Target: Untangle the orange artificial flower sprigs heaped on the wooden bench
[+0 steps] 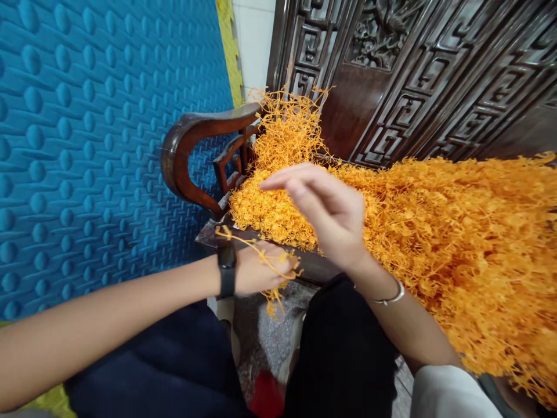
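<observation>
Orange strands (435, 232) are heaped on a dark wood bench (352, 113), from its curved arm (174, 151) to the far right of the view. By that arm, the heap is piled up against the carved back. One loose bit (275, 305) is held in the left hand (259, 270). That hand is curled around it, with one end stuck out over the wrist and some hung below; the fingertips are mostly hidden. A black watch (227, 270) is worn on that wrist. The right hand (333, 215) is lifted over the heap's front edge, its thumb and fingers kept apart. A thin bangle (394, 294) is worn there. On the left, a bumpy blue mat (87, 145) is seen.
</observation>
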`<action>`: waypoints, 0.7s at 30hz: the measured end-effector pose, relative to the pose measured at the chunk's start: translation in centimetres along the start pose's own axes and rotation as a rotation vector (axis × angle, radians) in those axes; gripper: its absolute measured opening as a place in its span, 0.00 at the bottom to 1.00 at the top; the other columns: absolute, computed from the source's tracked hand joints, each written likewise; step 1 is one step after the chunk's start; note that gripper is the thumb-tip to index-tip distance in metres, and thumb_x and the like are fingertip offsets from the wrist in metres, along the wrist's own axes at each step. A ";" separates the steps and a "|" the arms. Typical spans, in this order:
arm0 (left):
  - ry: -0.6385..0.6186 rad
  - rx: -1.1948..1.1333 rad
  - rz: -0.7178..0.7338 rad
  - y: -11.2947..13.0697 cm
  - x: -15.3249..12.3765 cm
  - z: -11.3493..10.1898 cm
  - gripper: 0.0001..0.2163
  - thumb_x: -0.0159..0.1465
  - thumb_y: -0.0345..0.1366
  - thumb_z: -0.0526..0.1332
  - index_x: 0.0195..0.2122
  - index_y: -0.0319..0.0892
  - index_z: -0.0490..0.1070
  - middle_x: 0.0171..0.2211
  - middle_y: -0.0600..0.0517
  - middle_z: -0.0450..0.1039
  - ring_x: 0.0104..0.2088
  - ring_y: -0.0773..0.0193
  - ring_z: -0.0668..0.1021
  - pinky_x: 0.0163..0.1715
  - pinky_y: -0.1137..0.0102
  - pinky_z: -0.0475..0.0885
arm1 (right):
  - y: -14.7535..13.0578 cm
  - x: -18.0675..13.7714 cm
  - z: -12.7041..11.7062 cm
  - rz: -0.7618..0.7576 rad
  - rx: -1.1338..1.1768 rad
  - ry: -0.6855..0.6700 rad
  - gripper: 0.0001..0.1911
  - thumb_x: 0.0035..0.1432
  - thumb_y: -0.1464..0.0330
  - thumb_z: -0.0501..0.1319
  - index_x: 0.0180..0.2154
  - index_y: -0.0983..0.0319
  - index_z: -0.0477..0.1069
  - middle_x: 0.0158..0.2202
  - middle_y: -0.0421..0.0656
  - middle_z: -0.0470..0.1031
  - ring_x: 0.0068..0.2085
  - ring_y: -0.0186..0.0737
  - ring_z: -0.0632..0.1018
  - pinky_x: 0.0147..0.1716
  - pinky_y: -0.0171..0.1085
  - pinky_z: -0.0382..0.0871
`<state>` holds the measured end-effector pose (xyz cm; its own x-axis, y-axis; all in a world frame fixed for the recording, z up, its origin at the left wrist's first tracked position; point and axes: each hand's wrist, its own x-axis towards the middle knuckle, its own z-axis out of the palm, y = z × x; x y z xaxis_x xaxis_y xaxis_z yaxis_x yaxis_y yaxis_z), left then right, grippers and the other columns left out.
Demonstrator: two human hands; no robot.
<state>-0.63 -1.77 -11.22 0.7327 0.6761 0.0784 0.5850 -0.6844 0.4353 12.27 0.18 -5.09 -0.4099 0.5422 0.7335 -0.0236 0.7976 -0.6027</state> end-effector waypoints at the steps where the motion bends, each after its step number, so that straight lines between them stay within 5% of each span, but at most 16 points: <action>1: -0.007 -0.055 -0.036 -0.2 -0.2 -0.6 0.11 0.64 0.39 0.54 0.32 0.38 0.72 0.25 0.51 0.71 0.27 0.67 0.73 0.31 0.70 0.69 | 0.4 0.1 -1.2 0.020 -0.029 0.080 0.11 0.63 0.69 0.52 0.36 0.62 0.72 0.37 0.41 0.75 0.42 0.32 0.76 0.45 0.35 0.69; 5: 0.109 -0.555 -0.183 -0.9 -1.0 -2.9 0.13 0.64 0.41 0.52 0.33 0.39 0.72 0.27 0.52 0.73 0.29 0.68 0.74 0.31 0.73 0.68 | 3.2 0.0 -3.9 0.180 -0.015 0.207 0.13 0.63 0.63 0.52 0.35 0.60 0.72 0.34 0.40 0.75 0.37 0.33 0.77 0.41 0.37 0.71; 11: 0.373 -1.030 -0.343 -1.3 -1.7 -3.8 0.10 0.60 0.41 0.58 0.34 0.39 0.72 0.28 0.51 0.73 0.29 0.67 0.74 0.27 0.74 0.71 | 5.5 -0.2 -3.5 0.426 0.093 -0.073 0.18 0.60 0.57 0.53 0.32 0.64 0.73 0.30 0.43 0.76 0.33 0.32 0.76 0.36 0.36 0.71; 17: 0.611 -1.215 -0.393 -1.2 -1.5 -3.9 0.09 0.61 0.38 0.57 0.36 0.39 0.73 0.30 0.51 0.73 0.26 0.68 0.75 0.27 0.72 0.71 | 4.3 -0.9 -1.7 0.431 0.121 -0.291 0.13 0.58 0.59 0.57 0.36 0.63 0.69 0.32 0.40 0.73 0.34 0.31 0.75 0.37 0.34 0.68; 21: 0.645 -1.355 -0.390 -1.3 -1.2 -4.2 0.12 0.65 0.38 0.52 0.42 0.37 0.70 0.34 0.48 0.75 0.32 0.66 0.77 0.35 0.70 0.73 | 4.3 -1.3 -1.1 0.340 0.018 -0.127 0.13 0.56 0.61 0.60 0.40 0.61 0.65 0.36 0.41 0.72 0.39 0.33 0.74 0.39 0.35 0.68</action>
<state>-3.69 -0.59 -8.14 0.1376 0.9902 -0.0246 -0.3053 0.0660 0.9500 13.74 3.19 -8.28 -0.5068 0.7376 0.4462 0.1182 0.5721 -0.8116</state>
